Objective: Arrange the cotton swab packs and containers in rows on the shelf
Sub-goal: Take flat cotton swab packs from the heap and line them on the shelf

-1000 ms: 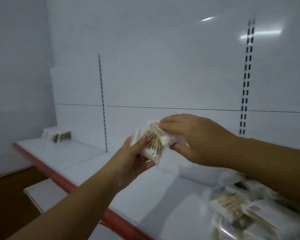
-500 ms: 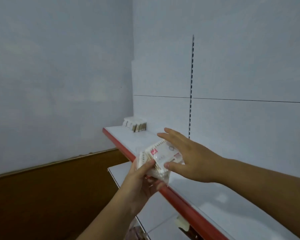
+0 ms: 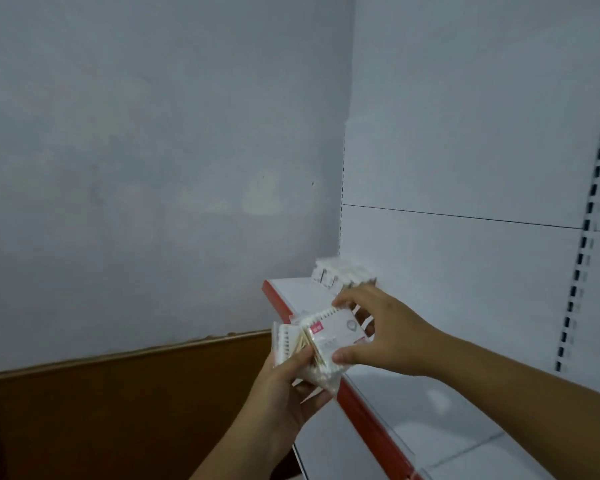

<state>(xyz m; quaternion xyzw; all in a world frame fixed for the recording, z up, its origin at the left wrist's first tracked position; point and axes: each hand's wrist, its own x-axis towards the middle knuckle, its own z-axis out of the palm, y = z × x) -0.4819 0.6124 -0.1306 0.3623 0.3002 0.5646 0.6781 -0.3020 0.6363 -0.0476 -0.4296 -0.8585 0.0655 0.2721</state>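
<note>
left hand [image 3: 284,386] has its grip curled round a small stack of cotton swab packs [image 3: 290,342], held just off the red front edge [image 3: 368,424] of the shelf [image 3: 447,403], near its left end. right hand [image 3: 385,337] grip is pinching the top pack [image 3: 338,327], thumb at the near side, fingers over the far side. a row of packs [image 3: 343,275] stands in the shelf's back left corner.

The white shelf [image 3: 430,403] has a red strip [image 3: 361,407] running along its front edge. A short row of cotton swab packs [image 3: 343,275] stands in its far left corner against the back panel [image 3: 465,271], too blurred to count.
</note>
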